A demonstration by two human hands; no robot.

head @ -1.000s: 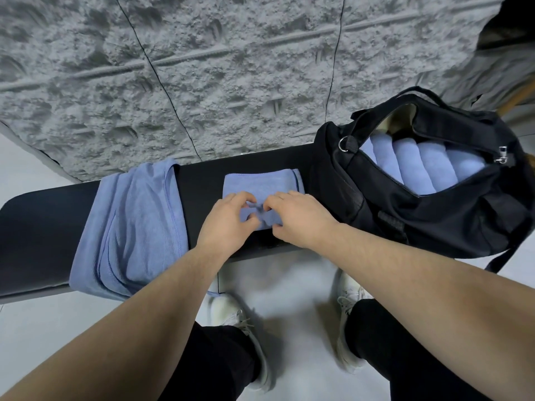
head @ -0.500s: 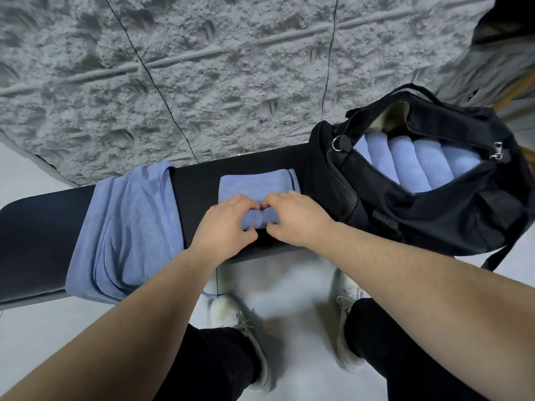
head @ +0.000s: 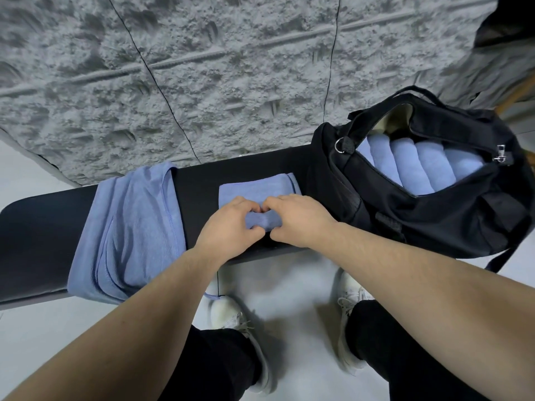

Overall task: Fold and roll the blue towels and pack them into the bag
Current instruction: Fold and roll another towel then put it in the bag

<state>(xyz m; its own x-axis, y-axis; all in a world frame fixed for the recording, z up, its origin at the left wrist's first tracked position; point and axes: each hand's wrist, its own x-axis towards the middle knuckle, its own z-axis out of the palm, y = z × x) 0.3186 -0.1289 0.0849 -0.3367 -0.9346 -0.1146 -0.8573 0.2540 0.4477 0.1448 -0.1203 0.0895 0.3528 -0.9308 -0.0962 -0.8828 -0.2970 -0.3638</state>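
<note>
A folded blue towel lies in the middle of a black bench, its near end wound into a small roll. My left hand and my right hand both grip that roll, side by side, fingertips nearly touching. The flat far part of the towel still shows beyond my fingers. To the right stands an open black bag with several rolled blue towels lined up inside. A loose heap of blue towels drapes over the bench at the left.
A rough grey stone wall rises right behind the bench. My white shoes and black trousers are on the pale floor below the bench's front edge. The bag's strap hangs off the bench at the right.
My hands have rolled the towel's near end a little further away from me, so the roll is thicker and less flat towel shows.
</note>
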